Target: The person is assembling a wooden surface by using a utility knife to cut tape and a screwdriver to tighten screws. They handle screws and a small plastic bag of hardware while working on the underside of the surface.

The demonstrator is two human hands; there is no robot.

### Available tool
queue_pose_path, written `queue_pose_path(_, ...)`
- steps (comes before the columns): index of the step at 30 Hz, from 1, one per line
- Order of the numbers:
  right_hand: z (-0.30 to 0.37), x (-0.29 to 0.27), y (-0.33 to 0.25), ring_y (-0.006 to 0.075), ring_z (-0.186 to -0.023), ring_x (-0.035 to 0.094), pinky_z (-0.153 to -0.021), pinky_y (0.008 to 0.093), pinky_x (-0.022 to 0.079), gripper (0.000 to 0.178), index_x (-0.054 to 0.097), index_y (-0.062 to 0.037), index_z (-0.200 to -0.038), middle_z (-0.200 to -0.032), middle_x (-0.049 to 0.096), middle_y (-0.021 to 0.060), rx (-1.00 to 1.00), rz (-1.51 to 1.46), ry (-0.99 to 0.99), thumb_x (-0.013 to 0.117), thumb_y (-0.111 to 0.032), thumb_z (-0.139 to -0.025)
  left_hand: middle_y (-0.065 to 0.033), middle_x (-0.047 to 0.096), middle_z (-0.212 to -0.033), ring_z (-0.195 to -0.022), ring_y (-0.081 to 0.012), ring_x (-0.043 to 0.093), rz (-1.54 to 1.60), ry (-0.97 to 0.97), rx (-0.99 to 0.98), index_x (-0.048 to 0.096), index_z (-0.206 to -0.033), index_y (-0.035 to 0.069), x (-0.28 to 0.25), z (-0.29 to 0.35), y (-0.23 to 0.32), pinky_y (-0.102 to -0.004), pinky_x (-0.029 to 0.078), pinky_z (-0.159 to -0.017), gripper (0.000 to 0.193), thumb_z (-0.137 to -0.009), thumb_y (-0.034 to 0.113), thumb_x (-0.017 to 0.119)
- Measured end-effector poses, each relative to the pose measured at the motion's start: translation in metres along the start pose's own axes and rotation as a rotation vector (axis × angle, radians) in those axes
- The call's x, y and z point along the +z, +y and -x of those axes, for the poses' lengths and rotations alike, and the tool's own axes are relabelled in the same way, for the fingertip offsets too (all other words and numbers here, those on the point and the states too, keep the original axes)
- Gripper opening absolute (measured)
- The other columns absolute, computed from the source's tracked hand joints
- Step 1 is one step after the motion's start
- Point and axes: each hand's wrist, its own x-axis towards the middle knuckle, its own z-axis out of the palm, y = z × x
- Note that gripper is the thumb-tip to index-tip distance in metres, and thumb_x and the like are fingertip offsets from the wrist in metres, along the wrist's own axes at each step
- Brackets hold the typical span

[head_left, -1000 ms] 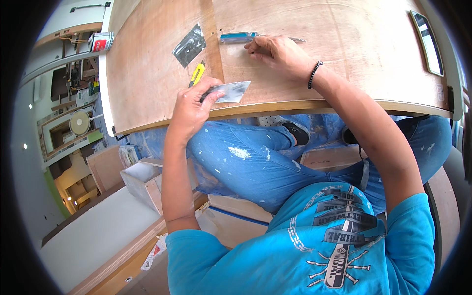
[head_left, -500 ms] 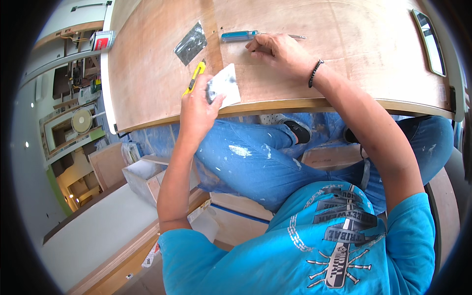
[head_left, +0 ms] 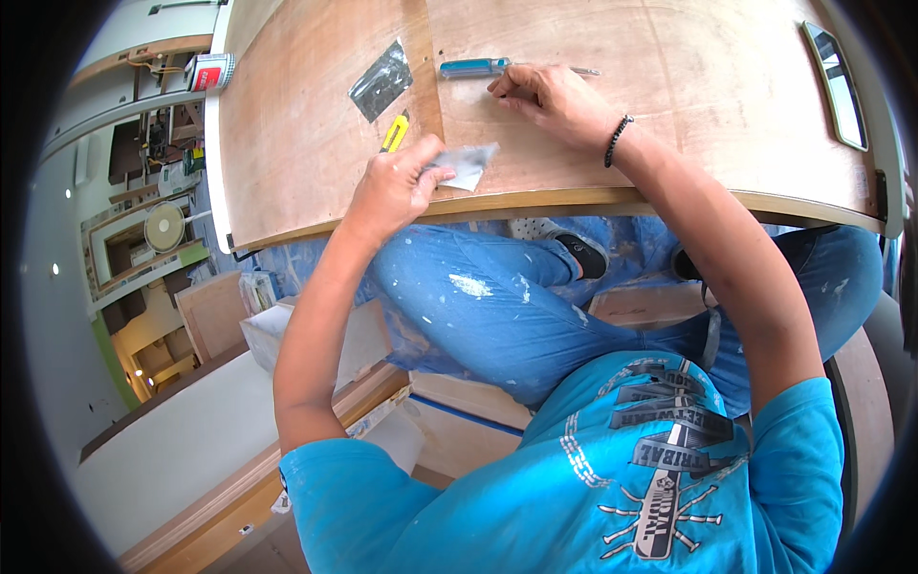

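The pale sheet (head_left: pixel 470 165), at upper centre of the frame, looks thin, light and slightly springy, best gripped by its left edge, where the left hand (head_left: pixel 394 184) pinches it. The right hand's (head_left: pixel 557 103) fingers curl, contents unclear, beside a screwdriver (head_left: pixel 474 67).
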Motion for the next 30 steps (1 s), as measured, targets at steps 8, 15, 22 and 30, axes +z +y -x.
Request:
queue_pose_path(8, 0.0, -0.003, 0.001, 0.0392, -0.103, 0.075, -0.092, 0.0497, 0.058, 0.021, 0.073, -0.0052, -0.113, -0.107, 0.079, 0.0182, 0.088, 0.092, -0.049, 0.068, -0.022, -0.101, -0.0182, 0.074, -0.092, -0.082, -0.034, 0.07, -0.063, 0.131, -0.207, 0.068, -0.116, -0.003, 0.018, 0.004, 0.024, -0.0409, 0.056, -0.077, 0.031, -0.088, 0.004, 0.079)
queue_pose_path(15, -0.001, -0.003, 0.002, 0.038, -0.1, 0.075, -0.089, 0.0465, 0.059, 0.015, 0.074, -0.0038, -0.107, -0.104, 0.078, 0.0189, 0.046, 0.035, -0.009, 0.072, -0.014, -0.097, -0.0151, 0.075, -0.094, -0.091, -0.0371, 0.073, -0.131, -0.072, 0.496, 0.072, -0.098, 0.001, -0.008, -0.006, 0.006, -0.0445, 0.057, -0.084, 0.022, -0.079, -0.01, 0.069)
queue_pose_path(22, 0.0, 0.001, 0.007, 0.0416, -0.097, 0.073, -0.087, 0.0489, 0.057, 0.013, 0.072, -0.0018, -0.102, -0.099, 0.075, 0.0211, 0.003, -0.024, 0.029, 0.073, -0.012, -0.094, -0.0154, 0.074, -0.103, -0.098, -0.03, 0.072, 0.094, -0.018, -0.033, 0.07, -0.116, 0.003, -0.002, -0.011, 0.003, -0.0389, 0.055, -0.092, 0.033, -0.084, -0.004, 0.077)
queue_pose_path(30, -0.001, -0.006, -0.004, 0.0412, -0.096, 0.074, -0.085, 0.0491, 0.058, 0.015, 0.072, -0.0034, -0.106, -0.099, 0.077, 0.0204, 0.071, -0.038, 0.008, 0.072, -0.014, -0.094, -0.0087, 0.071, -0.125, -0.112, -0.0201, 0.07, 0.734, 0.304, -0.467, 0.063, -0.137, 0.001, 0.021, 0.008, -0.007, -0.0352, 0.052, -0.106, 0.049, -0.091, 0.004, 0.081)
